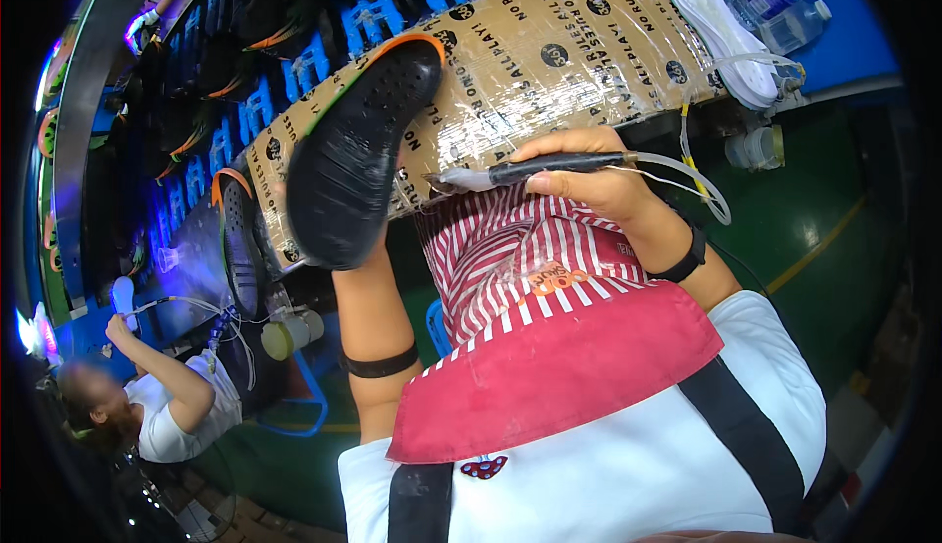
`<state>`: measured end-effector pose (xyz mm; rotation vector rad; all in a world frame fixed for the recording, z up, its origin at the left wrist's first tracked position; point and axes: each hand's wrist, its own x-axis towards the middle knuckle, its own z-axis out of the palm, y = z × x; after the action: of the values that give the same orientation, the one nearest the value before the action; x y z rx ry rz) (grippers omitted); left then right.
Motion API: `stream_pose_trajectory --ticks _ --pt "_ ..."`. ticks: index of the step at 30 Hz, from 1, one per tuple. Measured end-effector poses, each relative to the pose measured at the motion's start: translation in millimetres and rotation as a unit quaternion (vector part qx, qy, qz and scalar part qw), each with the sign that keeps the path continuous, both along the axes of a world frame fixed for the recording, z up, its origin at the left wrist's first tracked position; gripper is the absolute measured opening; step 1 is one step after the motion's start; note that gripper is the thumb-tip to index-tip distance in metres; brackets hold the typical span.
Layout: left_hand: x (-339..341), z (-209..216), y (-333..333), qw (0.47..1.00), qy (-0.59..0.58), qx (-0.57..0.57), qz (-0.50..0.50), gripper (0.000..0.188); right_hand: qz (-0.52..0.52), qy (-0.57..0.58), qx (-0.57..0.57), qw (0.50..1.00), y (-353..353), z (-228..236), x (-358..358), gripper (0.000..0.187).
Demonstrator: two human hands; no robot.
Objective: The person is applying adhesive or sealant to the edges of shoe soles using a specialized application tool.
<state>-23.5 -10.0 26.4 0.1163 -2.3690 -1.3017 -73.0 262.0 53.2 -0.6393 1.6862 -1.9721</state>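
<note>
Black shoe sole (358, 155), edged in orange and green, stands tilted above and in front of the left hand (377, 253), its ribbed, holed face turned up toward the wearer, probably so that the whole face stays in sight. That hand supports it from below; its fingers are hidden behind the sole, so I cannot tell how they are set. The right hand (587, 174) closes around a black-handled brush (557, 165), thumb near side, fingers far side, with the bristles left of the fingertips, just beside the sole's edge. A thin tube (702, 175) trails off to the right of those fingers, seemingly to leave the bristle end free.

Beneath and beyond both hands lies cardboard (549, 48) under shiny clear film, likely there to protect the worktop. Far to the right of the right fingers' reach are a white sole (721, 28) and plastic bottles (790, 3). Left of the left hand hangs another orange-edged sole (238, 239); farther left sits a co-worker (186, 401). Green floor (795, 200) shows right of the right wrist.
</note>
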Motion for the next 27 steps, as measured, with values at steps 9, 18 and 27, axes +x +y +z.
stream_pose_trajectory --ticks 9,18,27 --pt "41.6 -20.6 43.7 0.65 -0.027 0.749 -0.126 0.083 -0.058 -0.085 -0.059 0.993 -0.2 -4.4 -7.5 0.025" --pt "33.1 -44.1 67.4 0.591 -0.051 0.802 -0.066 0.062 -0.065 -0.049 -0.033 0.996 -13.1 17.0 -3.9 0.016" --pt "30.0 -34.8 95.1 0.609 -0.051 0.769 -0.19 0.072 -0.263 0.188 0.037 0.946 -48.9 38.6 -10.2 0.016"
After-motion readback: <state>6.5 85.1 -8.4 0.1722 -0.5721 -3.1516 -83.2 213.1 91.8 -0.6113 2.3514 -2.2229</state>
